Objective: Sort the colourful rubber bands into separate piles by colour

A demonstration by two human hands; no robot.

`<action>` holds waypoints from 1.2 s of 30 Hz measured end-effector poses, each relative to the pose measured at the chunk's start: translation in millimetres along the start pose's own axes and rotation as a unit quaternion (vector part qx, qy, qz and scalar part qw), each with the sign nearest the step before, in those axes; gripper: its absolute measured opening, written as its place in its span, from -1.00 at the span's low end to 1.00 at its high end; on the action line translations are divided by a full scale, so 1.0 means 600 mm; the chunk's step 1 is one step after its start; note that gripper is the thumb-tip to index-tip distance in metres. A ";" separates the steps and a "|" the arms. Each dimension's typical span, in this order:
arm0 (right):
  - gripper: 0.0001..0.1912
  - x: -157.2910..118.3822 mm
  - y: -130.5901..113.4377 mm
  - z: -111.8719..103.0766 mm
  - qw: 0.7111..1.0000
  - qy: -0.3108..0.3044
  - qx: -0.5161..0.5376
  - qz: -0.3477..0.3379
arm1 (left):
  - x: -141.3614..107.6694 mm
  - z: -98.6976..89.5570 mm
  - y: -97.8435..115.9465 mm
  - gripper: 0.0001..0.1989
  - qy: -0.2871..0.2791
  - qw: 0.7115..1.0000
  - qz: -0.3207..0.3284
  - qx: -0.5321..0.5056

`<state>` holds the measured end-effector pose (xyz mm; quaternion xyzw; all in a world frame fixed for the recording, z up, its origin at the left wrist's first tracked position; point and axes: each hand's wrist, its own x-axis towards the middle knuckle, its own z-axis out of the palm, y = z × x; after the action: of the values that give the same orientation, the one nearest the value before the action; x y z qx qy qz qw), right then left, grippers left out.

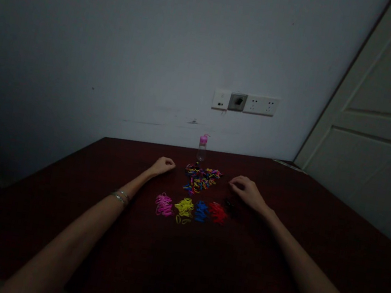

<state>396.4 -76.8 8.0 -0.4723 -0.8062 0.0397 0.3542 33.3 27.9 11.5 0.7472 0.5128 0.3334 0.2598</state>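
My left hand (163, 165) rests on the table left of a mixed pile of small coloured elastic bands (202, 178), its fingers curled closed and nothing visible in them. On the pile's other side is my right hand (246, 190), thumb and fingers drawn together near the pile's right edge; whatever may be between the tips is too small to make out. Nearer to me lie separate heaps of pink bands (164, 205), yellow bands (185, 207), blue bands (201, 211) and red bands (218, 213). Beside the red heap is a dim cluster of dark bands (230, 204).
A small clear bottle with a pink cap (201, 148) stands behind the mixed pile. The dark red table (175, 268) reaches back to a pale wall (140, 47) with sockets (261, 105). At the right is a panelled door (387, 123). The light is dim.
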 end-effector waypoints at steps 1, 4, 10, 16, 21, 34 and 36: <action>-0.81 -0.002 0.009 0.000 1.000 0.003 -0.011 0.008 | -0.002 -0.001 0.007 -0.73 -0.025 1.000 0.013 0.006; -0.81 -0.006 0.024 0.002 0.999 0.003 -0.029 0.023 | -0.013 -0.001 0.036 -0.76 -0.110 0.993 0.042 0.016; -0.80 -0.009 0.019 0.007 0.999 -0.009 -0.043 0.022 | -0.045 0.018 0.099 -0.76 -0.262 0.962 0.079 0.020; -0.80 -0.008 0.013 0.007 0.999 -0.022 -0.043 0.016 | -0.053 0.036 0.118 -0.80 -0.267 0.956 0.106 0.054; -0.80 -0.009 0.012 0.006 0.998 -0.022 -0.045 0.023 | -0.046 0.043 0.109 -0.83 -0.258 0.958 0.106 0.063; -0.81 -0.009 0.010 0.007 0.999 -0.025 -0.033 0.030 | -0.034 0.034 0.097 -0.83 -0.236 0.969 0.064 0.032; -0.81 -0.008 0.011 0.008 0.998 -0.028 -0.036 0.031 | -0.035 0.032 0.098 -0.82 -0.237 0.969 0.059 0.028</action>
<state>399.6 -75.9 -1.0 -0.5083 -0.8015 0.0345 0.3132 77.6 -12.5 37.0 0.8405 0.4011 0.1475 0.3331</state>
